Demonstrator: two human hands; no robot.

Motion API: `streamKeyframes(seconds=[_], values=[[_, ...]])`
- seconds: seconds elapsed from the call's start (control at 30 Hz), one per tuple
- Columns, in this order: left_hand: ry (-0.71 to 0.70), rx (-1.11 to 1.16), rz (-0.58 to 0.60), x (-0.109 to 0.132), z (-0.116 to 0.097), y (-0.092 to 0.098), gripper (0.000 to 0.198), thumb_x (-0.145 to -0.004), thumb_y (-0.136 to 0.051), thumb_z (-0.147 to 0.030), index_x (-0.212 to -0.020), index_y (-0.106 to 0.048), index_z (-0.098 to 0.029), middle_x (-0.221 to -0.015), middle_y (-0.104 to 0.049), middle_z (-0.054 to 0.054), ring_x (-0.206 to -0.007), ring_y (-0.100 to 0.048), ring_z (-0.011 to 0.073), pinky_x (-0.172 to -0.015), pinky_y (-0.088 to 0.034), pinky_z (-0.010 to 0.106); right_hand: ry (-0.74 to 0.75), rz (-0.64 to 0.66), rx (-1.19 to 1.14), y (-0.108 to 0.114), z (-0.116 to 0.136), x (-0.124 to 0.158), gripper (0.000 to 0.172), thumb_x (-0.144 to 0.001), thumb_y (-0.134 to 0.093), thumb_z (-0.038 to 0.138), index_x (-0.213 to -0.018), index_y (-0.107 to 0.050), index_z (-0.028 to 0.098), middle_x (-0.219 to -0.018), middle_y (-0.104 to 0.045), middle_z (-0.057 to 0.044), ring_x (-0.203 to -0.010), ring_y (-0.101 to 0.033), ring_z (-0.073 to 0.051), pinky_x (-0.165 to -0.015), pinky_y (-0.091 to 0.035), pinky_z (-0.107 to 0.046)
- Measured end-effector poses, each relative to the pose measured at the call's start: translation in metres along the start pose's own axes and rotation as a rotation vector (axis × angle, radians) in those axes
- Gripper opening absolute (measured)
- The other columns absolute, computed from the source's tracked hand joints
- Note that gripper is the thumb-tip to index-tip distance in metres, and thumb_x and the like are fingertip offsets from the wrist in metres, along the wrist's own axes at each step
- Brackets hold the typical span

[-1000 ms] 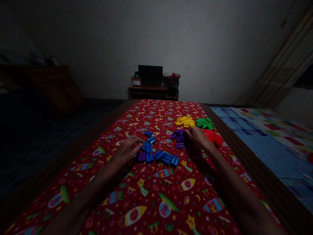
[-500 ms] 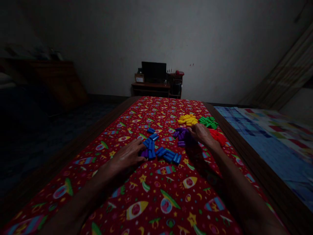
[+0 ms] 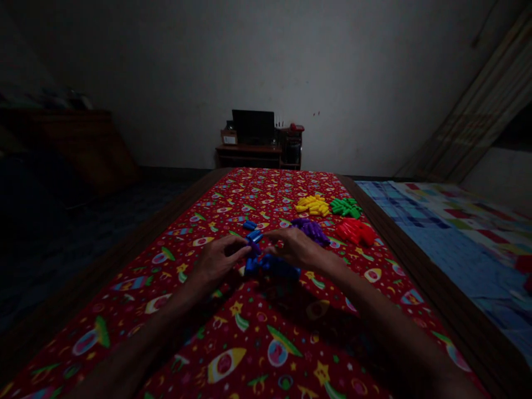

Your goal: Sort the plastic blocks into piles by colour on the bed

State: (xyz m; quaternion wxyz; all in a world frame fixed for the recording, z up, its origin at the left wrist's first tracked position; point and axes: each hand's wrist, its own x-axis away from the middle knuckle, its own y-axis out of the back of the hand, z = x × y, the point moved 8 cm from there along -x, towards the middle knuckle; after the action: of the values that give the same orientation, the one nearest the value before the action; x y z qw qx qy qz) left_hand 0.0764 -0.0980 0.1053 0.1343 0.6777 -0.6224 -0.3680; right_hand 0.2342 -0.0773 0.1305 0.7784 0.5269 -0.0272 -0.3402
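Observation:
Blue pieces (image 3: 251, 266) lie in a loose group at the middle of the red patterned cloth (image 3: 274, 316). My left hand (image 3: 221, 257) is at their left, thumb and fingers closed on a purple piece (image 3: 254, 247). Just right of that piece is my right hand (image 3: 293, 247), its fingers apart and pointing left, with nothing seen between them; it partly covers the blue pieces. Behind it lies a purple pile (image 3: 311, 231). Farther right are piles of red pieces (image 3: 355, 231), yellow pieces (image 3: 312, 205) and green pieces (image 3: 346, 208).
Dark wooden edges (image 3: 399, 266) border the cloth. Beyond the far end, a small desk (image 3: 249, 149) holds a monitor (image 3: 253, 126). A wooden cabinet (image 3: 75, 144) stands at the left. Patchwork bedding (image 3: 453, 238) spreads out on the right.
My right hand has moved left from the purple pile to the blue pieces, and its fingers have opened. My left hand now has a purple piece raised at its fingertips. The view has shifted slightly.

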Motion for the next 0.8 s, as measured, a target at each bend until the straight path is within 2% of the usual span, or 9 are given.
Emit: streamKeyframes(seconds=[0.1, 0.17, 0.23, 0.3, 0.37, 0.43, 0.5, 0.6, 0.8], values=[[0.034, 0.134, 0.016, 0.004, 0.000, -0.011, 0.036, -0.077, -0.061, -0.052, -0.089, -0.069, -0.019, -0.085, -0.073, 0.004, -0.078, -0.067, 0.0206, -0.072, -0.054, 0.031, 0.032, 0.002, 0.097, -0.018, 0.014, -0.002, 0.017, -0.090, -0.053, 0.022, -0.097, -0.068, 0.015, -0.080, -0.069, -0.006, -0.066, -0.056, -0.013, -0.058, -0.030, -0.022], [0.056, 0.217, 0.037, 0.006, 0.002, -0.017, 0.040, -0.077, -0.061, -0.053, -0.098, -0.067, -0.019, -0.091, -0.073, 0.005, -0.082, -0.069, 0.0223, -0.075, -0.055, 0.033, 0.013, -0.032, 0.148, -0.013, 0.008, -0.003, 0.017, -0.090, -0.053, 0.022, -0.094, -0.068, 0.015, -0.077, -0.068, -0.006, -0.065, -0.056, -0.013, -0.058, -0.030, -0.023], [0.085, 0.290, 0.059, 0.007, 0.005, -0.022, 0.046, -0.079, -0.059, -0.053, -0.109, -0.064, -0.018, -0.099, -0.072, 0.007, -0.083, -0.070, 0.0231, -0.073, -0.057, 0.035, -0.019, -0.105, 0.168, 0.004, -0.007, -0.001, 0.017, -0.090, -0.053, 0.021, -0.095, -0.068, 0.016, -0.080, -0.069, -0.006, -0.067, -0.058, -0.013, -0.060, -0.033, -0.022], [0.105, 0.309, 0.050, 0.007, 0.007, -0.022, 0.048, -0.082, -0.056, -0.052, -0.115, -0.061, -0.018, -0.106, -0.070, 0.009, -0.081, -0.070, 0.0225, -0.069, -0.057, 0.034, -0.102, -0.222, 0.203, 0.030, -0.033, 0.004, 0.018, -0.089, -0.054, 0.021, -0.096, -0.069, 0.015, -0.087, -0.070, -0.008, -0.075, -0.061, -0.015, -0.065, -0.037, -0.023], [0.096, 0.270, 0.015, 0.006, 0.008, -0.017, 0.044, -0.084, -0.052, -0.049, -0.114, -0.062, -0.018, -0.109, -0.069, 0.009, -0.081, -0.069, 0.0217, -0.068, -0.057, 0.034, -0.204, -0.330, 0.249, 0.054, -0.063, 0.013, 0.020, -0.087, -0.055, 0.018, -0.098, -0.071, 0.015, -0.095, -0.070, -0.011, -0.085, -0.062, -0.019, -0.072, -0.041, -0.025], [0.057, 0.190, -0.021, 0.005, 0.006, -0.011, 0.038, -0.085, -0.050, -0.045, -0.109, -0.064, -0.019, -0.109, -0.069, 0.009, -0.086, -0.068, 0.0219, -0.072, -0.057, 0.034, -0.305, -0.381, 0.269, 0.069, -0.094, 0.023, 0.023, -0.083, -0.056, 0.014, -0.100, -0.071, 0.016, -0.101, -0.071, -0.012, -0.092, -0.063, -0.021, -0.079, -0.044, -0.027], [0.004, 0.101, -0.053, 0.003, 0.005, -0.007, 0.033, -0.085, -0.048, -0.041, -0.104, -0.067, -0.019, -0.106, -0.069, 0.008, -0.090, -0.067, 0.0221, -0.078, -0.055, 0.035, -0.390, -0.376, 0.254, 0.073, -0.120, 0.032, 0.027, -0.080, -0.056, 0.011, -0.100, -0.073, 0.016, -0.102, -0.072, -0.011, -0.093, -0.064, -0.021, -0.081, -0.045, -0.028], [-0.049, 0.005, -0.083, 0.000, 0.008, -0.002, 0.030, -0.084, -0.047, -0.037, -0.098, -0.068, -0.020, -0.104, -0.070, 0.007, -0.093, -0.065, 0.0218, -0.085, -0.053, 0.036, -0.470, -0.304, 0.225, 0.065, -0.144, 0.041, 0.030, -0.078, -0.055, 0.010, -0.100, -0.074, 0.015, -0.096, -0.073, -0.009, -0.090, -0.066, -0.021, -0.079, -0.047, -0.028], [-0.070, -0.098, -0.119, -0.006, 0.018, 0.004, 0.030, -0.084, -0.044, -0.035, -0.095, -0.067, -0.020, -0.103, -0.070, 0.007, -0.095, -0.064, 0.0214, -0.085, -0.052, 0.034, -0.456, -0.222, 0.213, 0.055, -0.147, 0.039, 0.038, -0.077, -0.052, 0.011, -0.109, -0.072, 0.013, -0.101, -0.073, -0.011, -0.094, -0.065, -0.023, -0.078, -0.046, -0.027]])
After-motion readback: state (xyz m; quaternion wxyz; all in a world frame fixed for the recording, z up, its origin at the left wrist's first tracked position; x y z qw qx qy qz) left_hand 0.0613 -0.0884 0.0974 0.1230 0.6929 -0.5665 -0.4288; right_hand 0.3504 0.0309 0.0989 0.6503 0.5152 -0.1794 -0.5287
